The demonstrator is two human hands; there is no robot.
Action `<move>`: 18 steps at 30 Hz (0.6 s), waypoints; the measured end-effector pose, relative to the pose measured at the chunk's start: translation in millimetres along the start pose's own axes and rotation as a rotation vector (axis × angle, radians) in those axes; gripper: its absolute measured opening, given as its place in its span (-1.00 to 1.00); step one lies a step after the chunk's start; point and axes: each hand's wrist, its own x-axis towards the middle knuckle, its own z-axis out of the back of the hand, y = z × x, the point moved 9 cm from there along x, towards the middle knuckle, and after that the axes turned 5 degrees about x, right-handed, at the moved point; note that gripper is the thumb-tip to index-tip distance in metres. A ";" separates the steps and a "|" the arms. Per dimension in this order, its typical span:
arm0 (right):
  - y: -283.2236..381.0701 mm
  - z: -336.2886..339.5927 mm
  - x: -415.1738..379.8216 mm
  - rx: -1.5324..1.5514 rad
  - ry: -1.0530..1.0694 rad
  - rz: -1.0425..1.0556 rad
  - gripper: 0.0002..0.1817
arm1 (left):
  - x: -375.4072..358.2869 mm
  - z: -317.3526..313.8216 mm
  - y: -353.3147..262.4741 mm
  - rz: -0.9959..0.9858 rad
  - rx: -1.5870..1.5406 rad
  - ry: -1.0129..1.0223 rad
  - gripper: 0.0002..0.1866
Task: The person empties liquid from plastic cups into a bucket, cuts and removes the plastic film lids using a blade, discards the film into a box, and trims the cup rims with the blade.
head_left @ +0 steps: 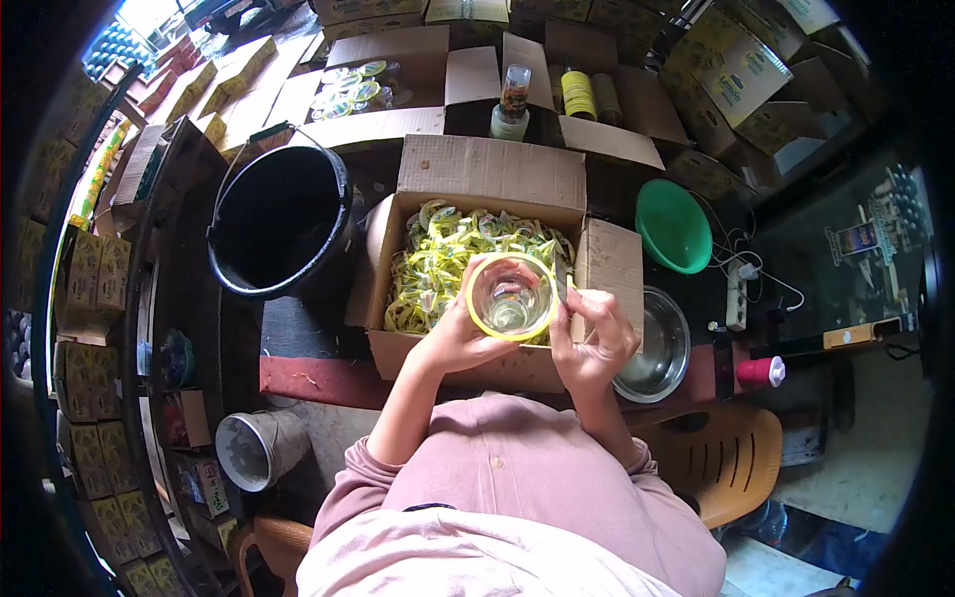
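Note:
A clear plastic cup (511,310) with a yellow rim is held up in front of my chest, its open mouth facing me. My left hand (460,336) is wrapped round the cup's left side and underside. At the right, my right hand (597,336) has its thumb and forefinger pinched close to the rim on a thin, blade-like piece (561,279). Behind and below the cup stands an open cardboard box (477,164) filled with yellow and clear strips (428,264).
A black bucket (279,221) stands left of the box. To the right are a green basin (674,227), a metal bowl (668,348), a power strip (736,297) and a pink spool (758,373). A grey bucket (261,450) sits lower left; a jar (509,121) stands behind.

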 end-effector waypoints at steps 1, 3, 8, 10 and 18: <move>0.6 0.0 1.3 -0.004 0.003 0.008 -0.75 | -0.7 -0.6 -1.5 0.031 0.007 0.000 -0.21; 1.2 0.1 5.1 -0.011 0.010 0.025 -0.75 | -2.5 0.0 0.9 0.059 0.071 0.008 -0.24; -7.1 -0.3 4.1 0.053 0.039 -0.034 -0.77 | -6.5 4.5 9.6 0.047 0.137 0.000 -0.28; -8.0 -0.7 3.1 0.041 0.032 -0.050 -0.78 | -5.9 2.7 9.4 0.076 0.137 0.021 -0.27; -17.3 0.4 2.1 0.042 0.004 -0.076 -0.82 | -0.7 -4.6 1.0 0.042 0.050 0.035 -0.24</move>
